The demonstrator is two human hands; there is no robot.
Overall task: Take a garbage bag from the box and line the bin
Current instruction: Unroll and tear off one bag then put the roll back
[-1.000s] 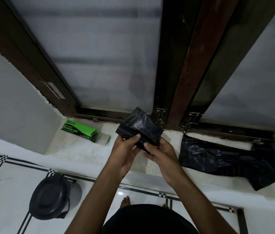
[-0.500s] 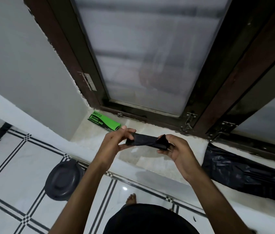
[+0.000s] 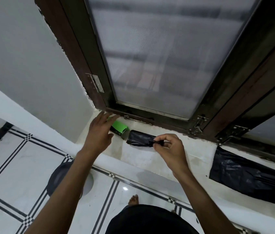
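A green garbage-bag box (image 3: 119,128) lies on the white window ledge (image 3: 143,159), its left part hidden behind my left hand (image 3: 99,132). That hand hovers over the box with fingers spread and holds nothing. Just right of the box is a folded black roll of bags (image 3: 139,140), which my right hand (image 3: 168,147) pinches at its right end. A separate black garbage bag (image 3: 251,176) lies unrolled along the ledge at the far right. The dark round bin (image 3: 60,178) stands on the floor below the ledge, partly hidden by my left forearm.
A dark wooden window frame (image 3: 221,105) with frosted panes, latches and a hinge rises right behind the ledge. A grey wall (image 3: 23,65) closes the left side. White floor tiles (image 3: 11,166) with black lines surround the bin. My bare foot (image 3: 133,200) is on the floor below the ledge.
My left hand has let go of the folded roll and moved left over the green box. My right hand alone now holds the roll, low near the ledge. The view has shifted left.
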